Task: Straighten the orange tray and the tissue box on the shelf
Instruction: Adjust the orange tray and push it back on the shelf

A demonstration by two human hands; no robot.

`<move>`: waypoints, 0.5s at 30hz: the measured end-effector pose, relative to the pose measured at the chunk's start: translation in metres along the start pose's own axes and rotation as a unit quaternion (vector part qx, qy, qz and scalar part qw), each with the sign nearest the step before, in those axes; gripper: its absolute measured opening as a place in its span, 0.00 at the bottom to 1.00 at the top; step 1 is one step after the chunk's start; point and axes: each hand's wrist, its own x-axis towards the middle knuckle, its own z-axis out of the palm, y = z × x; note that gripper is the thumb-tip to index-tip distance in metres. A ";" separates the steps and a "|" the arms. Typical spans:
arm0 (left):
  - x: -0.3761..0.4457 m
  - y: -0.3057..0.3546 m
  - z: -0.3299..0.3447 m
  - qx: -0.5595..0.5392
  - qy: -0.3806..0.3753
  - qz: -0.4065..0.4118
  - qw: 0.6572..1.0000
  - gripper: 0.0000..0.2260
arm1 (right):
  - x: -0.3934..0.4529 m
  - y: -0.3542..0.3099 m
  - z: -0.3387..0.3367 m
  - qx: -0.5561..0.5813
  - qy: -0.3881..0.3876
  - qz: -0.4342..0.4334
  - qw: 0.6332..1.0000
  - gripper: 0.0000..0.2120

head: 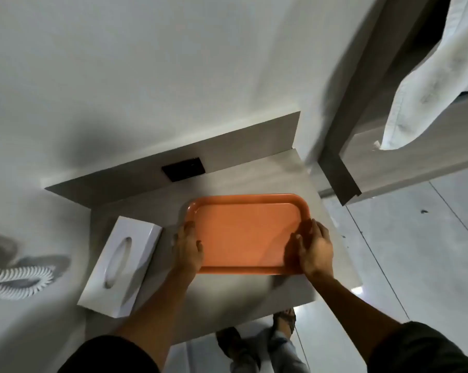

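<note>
gripping orange tray [243, 232], both hands, tissue box [121, 267] unlabelled

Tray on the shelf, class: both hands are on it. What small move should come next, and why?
Probably a slight turn of the tray, far end to the left, until its edges run along the shelf. The left hand and right hand each grip a near corner, and the tray sits askew to the shelf's front and back edges. The tissue box beside it is untouched and also askew, so it comes after.
</note>
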 end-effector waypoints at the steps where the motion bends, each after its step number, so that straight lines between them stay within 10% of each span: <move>1: 0.001 0.001 0.000 -0.009 0.017 -0.015 1.000 0.29 | 0.001 0.001 0.001 0.012 0.021 0.009 1.000 0.26; 15: -0.018 -0.043 0.000 -0.227 0.103 -0.142 0.958 0.11 | 0.023 -0.011 0.019 0.105 0.074 0.129 0.983 0.12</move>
